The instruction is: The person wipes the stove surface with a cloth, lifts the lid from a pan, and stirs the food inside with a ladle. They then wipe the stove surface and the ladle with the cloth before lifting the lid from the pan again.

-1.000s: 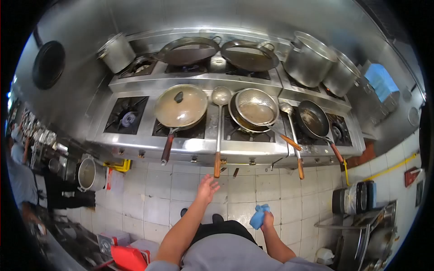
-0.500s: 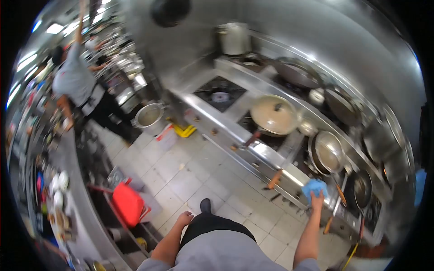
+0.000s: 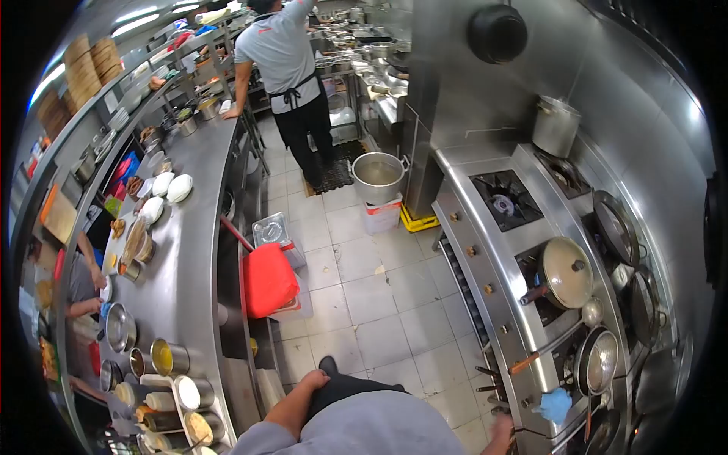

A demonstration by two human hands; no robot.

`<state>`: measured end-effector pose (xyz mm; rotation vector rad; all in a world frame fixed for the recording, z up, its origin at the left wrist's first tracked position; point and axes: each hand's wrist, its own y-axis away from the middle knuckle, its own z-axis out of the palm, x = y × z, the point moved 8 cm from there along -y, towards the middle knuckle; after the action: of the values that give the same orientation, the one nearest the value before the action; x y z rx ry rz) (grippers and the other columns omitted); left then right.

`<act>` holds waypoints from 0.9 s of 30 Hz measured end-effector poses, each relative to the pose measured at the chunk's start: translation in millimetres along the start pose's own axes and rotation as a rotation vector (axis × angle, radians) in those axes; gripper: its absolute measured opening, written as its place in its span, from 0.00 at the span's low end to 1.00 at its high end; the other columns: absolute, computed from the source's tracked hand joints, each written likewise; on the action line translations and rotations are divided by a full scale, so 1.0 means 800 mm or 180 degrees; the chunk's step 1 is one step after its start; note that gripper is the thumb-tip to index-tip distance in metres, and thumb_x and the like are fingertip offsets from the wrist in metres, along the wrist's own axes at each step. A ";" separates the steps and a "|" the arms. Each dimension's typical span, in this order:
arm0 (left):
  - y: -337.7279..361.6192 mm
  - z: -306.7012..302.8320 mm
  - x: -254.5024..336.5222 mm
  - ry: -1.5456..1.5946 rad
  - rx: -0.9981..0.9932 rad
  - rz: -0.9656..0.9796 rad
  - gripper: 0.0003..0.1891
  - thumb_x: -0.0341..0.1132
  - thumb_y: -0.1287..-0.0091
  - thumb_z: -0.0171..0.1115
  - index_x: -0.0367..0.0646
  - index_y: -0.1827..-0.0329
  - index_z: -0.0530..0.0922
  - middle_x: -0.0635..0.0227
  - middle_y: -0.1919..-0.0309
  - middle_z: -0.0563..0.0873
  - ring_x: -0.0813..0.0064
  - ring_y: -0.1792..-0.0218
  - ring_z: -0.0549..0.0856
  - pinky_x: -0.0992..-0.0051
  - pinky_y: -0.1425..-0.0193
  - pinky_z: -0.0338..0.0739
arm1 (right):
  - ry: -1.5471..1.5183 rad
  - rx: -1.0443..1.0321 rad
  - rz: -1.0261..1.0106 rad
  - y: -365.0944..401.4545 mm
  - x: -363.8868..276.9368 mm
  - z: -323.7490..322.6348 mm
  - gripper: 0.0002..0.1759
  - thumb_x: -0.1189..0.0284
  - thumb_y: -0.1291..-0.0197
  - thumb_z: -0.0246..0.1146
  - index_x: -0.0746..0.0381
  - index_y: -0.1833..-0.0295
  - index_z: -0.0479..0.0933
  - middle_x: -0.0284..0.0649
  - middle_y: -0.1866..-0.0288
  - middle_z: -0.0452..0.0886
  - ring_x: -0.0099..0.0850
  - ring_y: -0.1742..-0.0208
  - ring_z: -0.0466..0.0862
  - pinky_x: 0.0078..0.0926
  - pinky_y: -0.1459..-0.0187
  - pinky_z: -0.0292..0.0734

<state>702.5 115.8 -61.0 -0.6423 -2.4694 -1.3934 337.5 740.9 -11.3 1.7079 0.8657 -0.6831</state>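
Note:
A crumpled blue cloth (image 3: 555,406) lies on the steel front ledge of the stove (image 3: 540,371), with no hand on it. My right hand (image 3: 500,431) is low by the stove's front side, apart from the cloth; its fingers are smeared by motion. Beside my dark trouser leg, my left hand (image 3: 312,380) hangs loosely curled, and nothing shows in it. A ladle with a wooden handle (image 3: 527,362) rests across the ledge near the cloth. Close behind the cloth sits a metal strainer (image 3: 603,362) over a pan.
A lidded wok (image 3: 567,277) and a tall pot (image 3: 556,127) stand on the stove. Along the aisle are a large pot (image 3: 378,173), a yellow stand (image 3: 418,220) and a red-lidded bin (image 3: 270,280). A counter (image 3: 189,258) runs left. A co-worker (image 3: 280,68) stands ahead.
My right hand has let go of the blue cloth and moved down away from it. The view has turned left, showing more of the counter. The co-worker still reaches up with one arm.

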 end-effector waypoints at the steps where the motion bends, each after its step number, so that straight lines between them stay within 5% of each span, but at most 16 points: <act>1: -0.001 -0.011 0.001 0.0026 0.0020 0.0002 0.18 0.44 0.42 0.54 0.39 0.60 0.81 0.55 0.65 0.84 0.59 0.61 0.83 0.64 0.56 0.76 | 0.0152 -0.0802 0.0910 -0.001 0.071 0.036 0.10 0.66 0.42 0.55 0.56 0.56 0.70 0.40 0.70 0.75 0.37 0.72 0.77 0.38 0.76 0.73; 2: -0.002 -0.013 0.004 0.0110 -0.0300 -0.0047 0.17 0.44 0.42 0.55 0.38 0.61 0.81 0.58 0.69 0.84 0.63 0.67 0.84 0.65 0.63 0.77 | 0.0380 -0.1244 0.1655 0.060 0.062 0.095 0.10 0.66 0.42 0.55 0.58 0.57 0.69 0.39 0.69 0.76 0.38 0.71 0.78 0.36 0.74 0.75; 4: 0.003 -0.027 0.015 0.0543 -0.0610 -0.0056 0.14 0.41 0.41 0.55 0.39 0.61 0.80 0.64 0.78 0.83 0.72 0.80 0.82 0.71 0.80 0.75 | 0.0756 -0.1748 0.1540 0.108 0.077 0.181 0.15 0.65 0.42 0.56 0.60 0.51 0.69 0.39 0.66 0.77 0.37 0.70 0.79 0.34 0.71 0.77; 9: -0.039 -0.073 0.022 0.1311 -0.0562 0.0370 0.13 0.34 0.40 0.55 0.40 0.53 0.78 0.63 0.78 0.83 0.72 0.82 0.81 0.73 0.79 0.76 | 0.1708 -0.2224 0.0563 0.163 -0.005 0.348 0.27 0.64 0.44 0.59 0.60 0.39 0.67 0.41 0.57 0.79 0.29 0.66 0.81 0.26 0.72 0.75; 11: -0.059 -0.078 0.024 -0.0313 -0.0638 0.1923 0.16 0.35 0.42 0.57 0.45 0.50 0.76 0.60 0.71 0.84 0.69 0.77 0.83 0.71 0.76 0.78 | 0.1821 -0.2032 0.0140 0.165 -0.046 0.378 0.28 0.64 0.45 0.60 0.61 0.39 0.67 0.41 0.58 0.80 0.27 0.67 0.80 0.24 0.73 0.74; 13: -0.074 -0.093 0.011 -0.0297 -0.0817 0.2211 0.17 0.33 0.44 0.58 0.44 0.50 0.76 0.58 0.70 0.83 0.68 0.77 0.83 0.71 0.75 0.78 | 0.1726 -0.1808 -0.0037 0.177 -0.083 0.398 0.27 0.64 0.45 0.61 0.61 0.40 0.68 0.41 0.59 0.80 0.27 0.68 0.80 0.24 0.74 0.73; 15: -0.076 -0.116 -0.018 0.0140 -0.1151 0.0803 0.17 0.31 0.44 0.56 0.46 0.50 0.77 0.63 0.77 0.80 0.73 0.83 0.78 0.71 0.80 0.75 | 0.1405 -0.1576 -0.0109 0.186 -0.101 0.406 0.28 0.65 0.46 0.61 0.61 0.39 0.67 0.41 0.61 0.80 0.28 0.69 0.80 0.23 0.72 0.75; 18: -0.071 -0.162 -0.048 0.0539 -0.0857 0.0263 0.19 0.30 0.45 0.55 0.44 0.48 0.76 0.63 0.77 0.79 0.71 0.82 0.78 0.70 0.80 0.74 | 0.1611 -0.1631 -0.0039 0.208 -0.082 0.418 0.28 0.64 0.46 0.62 0.61 0.40 0.68 0.42 0.61 0.81 0.28 0.71 0.80 0.24 0.74 0.74; 22: -0.051 -0.206 -0.074 0.0524 -0.0249 0.0435 0.20 0.31 0.47 0.56 0.40 0.49 0.77 0.59 0.74 0.81 0.67 0.78 0.81 0.70 0.76 0.77 | 0.1958 -0.1490 0.0268 0.228 -0.004 0.416 0.28 0.63 0.47 0.63 0.60 0.41 0.69 0.42 0.61 0.81 0.29 0.71 0.81 0.25 0.75 0.75; 25: -0.093 -0.171 -0.117 -0.0483 -0.0575 0.3206 0.20 0.32 0.49 0.57 0.40 0.51 0.78 0.55 0.71 0.83 0.65 0.73 0.84 0.71 0.70 0.79 | 0.2220 -0.1494 0.0293 0.262 0.022 0.406 0.27 0.60 0.50 0.63 0.58 0.43 0.72 0.46 0.63 0.81 0.33 0.67 0.82 0.27 0.71 0.78; 27: -0.135 -0.160 -0.166 -0.0067 -0.0828 0.1248 0.20 0.34 0.49 0.59 0.42 0.51 0.78 0.54 0.69 0.83 0.64 0.70 0.84 0.73 0.68 0.80 | 0.2205 -0.1282 0.0370 0.274 0.041 0.394 0.28 0.59 0.48 0.62 0.57 0.41 0.70 0.40 0.59 0.80 0.28 0.67 0.81 0.28 0.72 0.78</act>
<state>765.3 -76.5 -129.5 -1.1293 -2.0398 -1.5536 527.2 405.6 -7.1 1.6082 1.2617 0.1892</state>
